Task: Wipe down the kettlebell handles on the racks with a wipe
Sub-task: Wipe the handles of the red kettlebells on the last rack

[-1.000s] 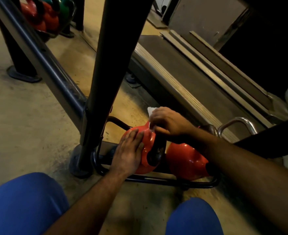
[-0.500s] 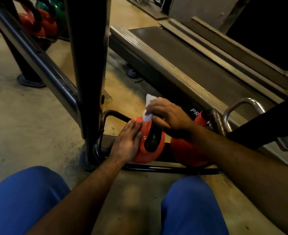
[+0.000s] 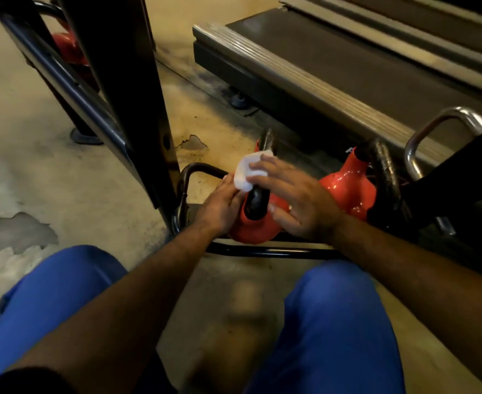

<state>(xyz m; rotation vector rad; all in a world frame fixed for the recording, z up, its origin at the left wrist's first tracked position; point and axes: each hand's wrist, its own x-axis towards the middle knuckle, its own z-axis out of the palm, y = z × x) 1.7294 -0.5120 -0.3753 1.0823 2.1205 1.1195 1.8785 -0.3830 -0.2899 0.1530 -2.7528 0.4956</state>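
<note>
A low black rack (image 3: 262, 251) sits on the floor (image 3: 49, 166) just beyond the person's knees, and it carries two red kettlebells side by side. The near left kettlebell (image 3: 255, 226) lies tilted, its black handle (image 3: 255, 200) turned toward the camera. The right kettlebell (image 3: 347, 189) stands just beside it, its dark handle (image 3: 384, 169) on the far right side, close to a chrome bar (image 3: 444, 118).

The left hand (image 3: 219, 203) rests on the left flank of the near kettlebell, its fingers lying fairly straight along the red shell and reaching up to the lower edge of the wipe (image 3: 248, 172). The right hand (image 3: 293, 200) reaches over the same kettlebell from the right; its fingers are spread wide and mostly straight, the tips pressing the white wipe down onto the upper part of the handle. The wipe is bunched, and it sits between the two hands at the top of that handle. The thumb of the right hand lies against the red shell near the foot of the handle.

A thick black upright post (image 3: 126, 95) of the rack stands immediately left of the hands, leaving only a narrow gap between it and the left hand. A slanted rail (image 3: 63, 78) runs from it to the far left, with another red kettlebell (image 3: 69, 49) partly hidden behind it. To the far right a treadmill deck (image 3: 347, 66) with a ribbed metal edge runs close behind the rack. The open floor lies to the left of the post and in the near gap between the blue-clad knees (image 3: 333, 322).
</note>
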